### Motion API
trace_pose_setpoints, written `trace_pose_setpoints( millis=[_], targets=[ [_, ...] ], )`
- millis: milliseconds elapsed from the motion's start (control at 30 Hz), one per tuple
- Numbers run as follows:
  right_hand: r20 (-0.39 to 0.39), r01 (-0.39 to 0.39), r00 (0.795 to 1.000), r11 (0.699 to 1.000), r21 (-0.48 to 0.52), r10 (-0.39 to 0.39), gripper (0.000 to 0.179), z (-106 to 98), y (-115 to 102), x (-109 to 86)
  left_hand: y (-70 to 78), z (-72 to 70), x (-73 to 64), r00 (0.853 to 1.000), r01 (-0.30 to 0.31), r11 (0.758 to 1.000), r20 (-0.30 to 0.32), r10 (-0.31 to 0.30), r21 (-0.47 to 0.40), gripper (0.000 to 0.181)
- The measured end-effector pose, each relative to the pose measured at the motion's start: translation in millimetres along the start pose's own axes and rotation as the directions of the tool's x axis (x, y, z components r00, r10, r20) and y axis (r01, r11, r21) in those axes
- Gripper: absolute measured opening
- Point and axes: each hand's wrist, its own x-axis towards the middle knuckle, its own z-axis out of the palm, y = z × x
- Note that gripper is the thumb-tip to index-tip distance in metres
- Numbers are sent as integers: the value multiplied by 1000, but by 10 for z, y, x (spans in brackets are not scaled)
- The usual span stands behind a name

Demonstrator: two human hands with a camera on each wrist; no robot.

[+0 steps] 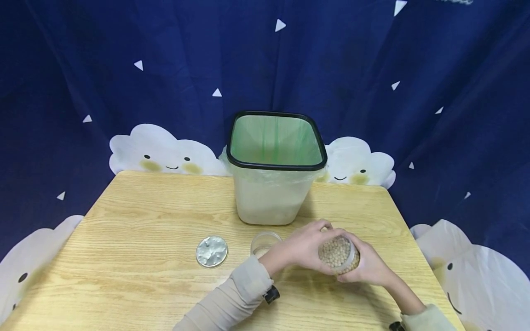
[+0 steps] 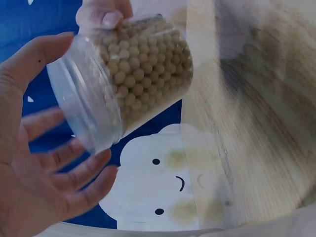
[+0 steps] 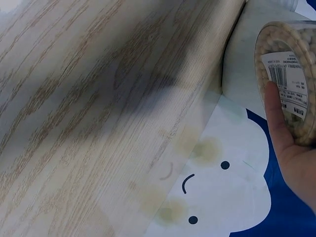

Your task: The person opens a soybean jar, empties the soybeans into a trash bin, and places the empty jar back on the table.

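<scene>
your right hand (image 1: 371, 265) is gripping a tilted jar (image 1: 336, 253) of beige balls above the counter (image 1: 149, 211), at five o'clock from the bin (image 1: 269, 197); your left hand (image 1: 305, 247) is bracketing its clear rim, fingers spread loosely. silver disc (image 1: 211, 251) is lying at seven o'clock, clear cup (image 1: 261, 248) standing at six.

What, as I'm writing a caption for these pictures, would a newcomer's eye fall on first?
Probably the big bin with the black rim, standing upright near the middle of the head view in front of a dark blue curtain. Next, the clear jar of beige balls, tilted in the right grip at lower right of centre. Then the shiny silver disc on the wooden table, left of the bin and nearer the viewer.
</scene>
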Motion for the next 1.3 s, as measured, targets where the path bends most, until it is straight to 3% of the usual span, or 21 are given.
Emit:
trace_pose_setpoints(
  millis=[100,200,433,567,700,800,1033,1200,1300],
  targets=[
    [-26,-14,1000,999,-32,13,99,-11,-2,5,29,-6,-8,993,114,993,-40,-115,-10,82],
    [-44,-33,999,999,-18,32,98,-27,15,-6,39,-13,-9,982,176,984,-71,-177,-25,85],
    [-85,-67,993,992,110,77,95,-92,91,-71,-1,-4,-37,975,180,978,-116,-192,-103,85],
    [-129,-69,987,983,171,92,90,-161,124,-122,-4,29,-93,959,223,960,-140,-248,-171,86],
    [-183,-82,977,981,176,114,86,-231,124,-178,0,164,-180,941,260,932,-149,-303,-252,86],
    [-216,-76,970,981,181,115,85,-261,119,-203,-8,307,-246,937,268,919,-143,-318,-288,84],
    [-234,-41,968,976,213,92,84,-252,130,-232,-68,552,-334,923,325,916,-131,-361,-235,85],
    [-226,-50,969,973,224,102,85,-242,128,-244,-130,667,-356,904,396,904,-104,-415,-163,86],
    [-222,-50,970,974,221,101,86,-243,120,-247,-166,707,-371,899,414,902,-98,-426,-118,87]
  ],
)
